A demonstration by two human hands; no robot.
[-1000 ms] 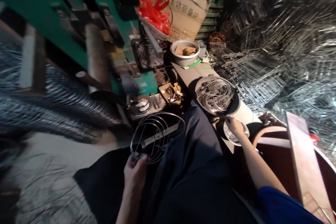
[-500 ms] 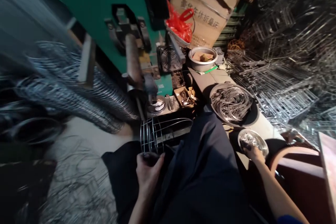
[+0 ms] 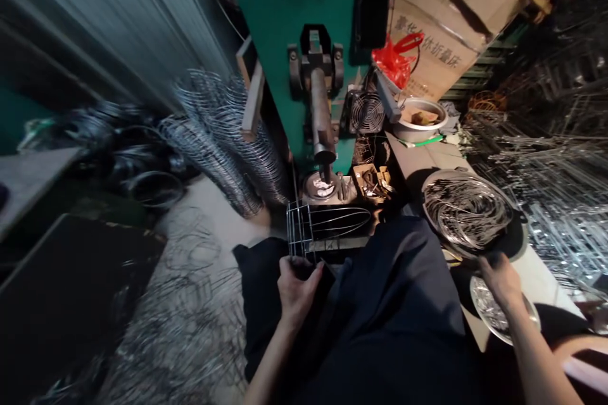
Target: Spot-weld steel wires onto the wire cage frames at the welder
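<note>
My left hand [image 3: 299, 285] is closed around the lower edge of a round wire frame [image 3: 300, 229]. The frame has ring-shaped bars and a long wire loop stretching to the right, and stands above my lap. My right hand [image 3: 498, 281] is over the near rim of a metal bowl [image 3: 494, 310] holding small shiny pieces. Its fingers look drawn together, and whatever is in them is hidden. Just beyond it stands a round pan [image 3: 520, 234] with a coil of thin bent wires [image 3: 468, 209].
A green machine [image 3: 270, 44] with a cylindrical metal arm [image 3: 322, 114] rises ahead. Stacked wire rings [image 3: 228, 145] lean at its left. Wire racks [image 3: 565, 202] pile up at the right. A cardboard box [image 3: 437, 31] stands behind, and loose wires [image 3: 190, 304] cover the floor.
My view has turned left, so the scene sits further right. My right hand has lifted out of the bowl toward the wire pan. My left hand still holds the wire frame.
</note>
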